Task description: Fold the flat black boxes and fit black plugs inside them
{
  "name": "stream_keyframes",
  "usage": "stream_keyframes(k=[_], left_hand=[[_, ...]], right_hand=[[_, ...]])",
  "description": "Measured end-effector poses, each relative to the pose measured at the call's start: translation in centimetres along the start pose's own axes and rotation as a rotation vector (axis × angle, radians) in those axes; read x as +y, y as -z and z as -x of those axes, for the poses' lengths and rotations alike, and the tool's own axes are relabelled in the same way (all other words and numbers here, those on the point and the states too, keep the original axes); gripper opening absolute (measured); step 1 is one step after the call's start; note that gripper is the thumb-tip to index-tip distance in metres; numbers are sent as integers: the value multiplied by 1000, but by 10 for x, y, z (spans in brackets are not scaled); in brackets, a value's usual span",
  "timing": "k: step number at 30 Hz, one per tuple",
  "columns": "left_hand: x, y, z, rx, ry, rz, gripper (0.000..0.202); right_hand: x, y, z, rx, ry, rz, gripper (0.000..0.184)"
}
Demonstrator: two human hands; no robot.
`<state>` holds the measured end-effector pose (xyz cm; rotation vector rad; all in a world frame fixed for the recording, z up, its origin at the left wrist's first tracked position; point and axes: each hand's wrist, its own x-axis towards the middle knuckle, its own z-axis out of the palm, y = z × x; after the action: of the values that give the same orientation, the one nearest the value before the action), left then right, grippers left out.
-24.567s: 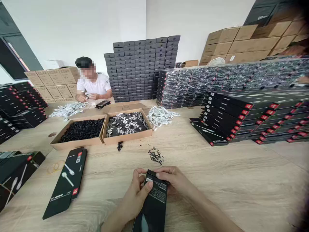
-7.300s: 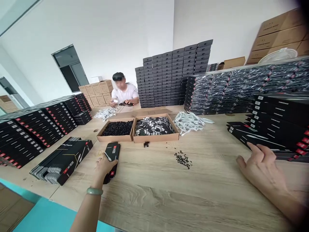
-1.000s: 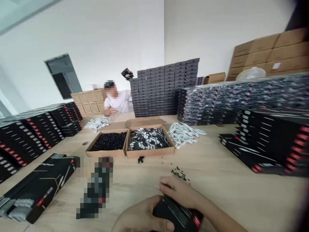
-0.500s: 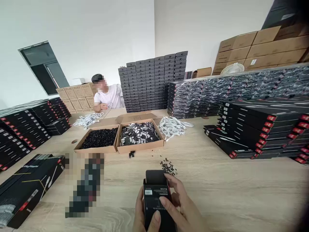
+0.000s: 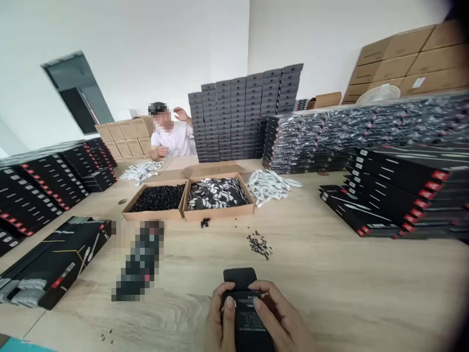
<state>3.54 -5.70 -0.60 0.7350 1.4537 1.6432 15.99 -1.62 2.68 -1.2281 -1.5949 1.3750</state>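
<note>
A slim black retail box (image 5: pixel 246 313) with its top flap open lies at the bottom centre, held from both sides. My left hand (image 5: pixel 219 326) wraps its left edge, thumb on the printed face. My right hand (image 5: pixel 284 320) grips the right edge, fingers curled over the top near the flap. A small heap of black pieces (image 5: pixel 259 244) lies on the wooden table (image 5: pixel 330 274) just beyond the box.
Two cardboard trays, one of black pieces (image 5: pixel 157 198) and one of black-and-white packets (image 5: pixel 216 194), sit mid-table with white cables (image 5: pixel 269 183) beside them. Stacks of black boxes stand right (image 5: pixel 403 195), left (image 5: pixel 44 186) and behind. A co-worker (image 5: pixel 168 137) sits across.
The box has dropped lower and flatter toward the table edge, both hands still on it. The co-worker has raised one hand. The view has shifted a little.
</note>
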Motion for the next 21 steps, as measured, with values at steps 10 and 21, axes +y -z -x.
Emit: stream_keyframes(k=[10,21], left_hand=[[3,10,9,-69,97,3,39],[0,15,12,-88,113,89,29]], right_hand=[[10,-5,9,28,-21,-100,30],[10,4,-3,-27,-154,-223,33]])
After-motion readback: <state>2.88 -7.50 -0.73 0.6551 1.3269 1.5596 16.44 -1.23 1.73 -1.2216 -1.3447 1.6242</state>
